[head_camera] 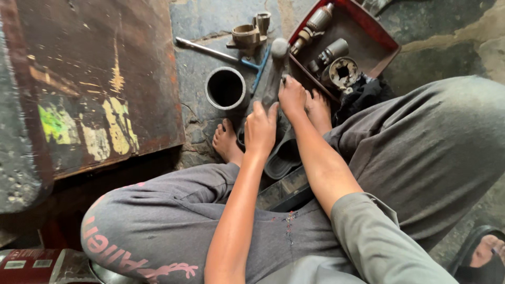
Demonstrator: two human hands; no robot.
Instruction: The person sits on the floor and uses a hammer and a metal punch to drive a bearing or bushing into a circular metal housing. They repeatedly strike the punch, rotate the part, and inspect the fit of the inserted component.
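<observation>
I sit low with my knees apart and look down between them. My left hand (259, 129) grips the lower part of a long grey metal rod (274, 73) that slants up to a rounded end. My right hand (292, 97) holds the same rod a little higher, on its right side. A dark rubber sandal (281, 155) lies under the hands, and my bare feet rest either side of it. A short metal cylinder sleeve (225, 88), open end up, stands just left of the rod.
A red tray (380, 39) with several metal engine parts lies at the upper right. A long tool with a blue handle (221, 53) and a brass fitting (247, 36) lie on the stone floor beyond the sleeve. A worn dark wooden board (94, 79) fills the left.
</observation>
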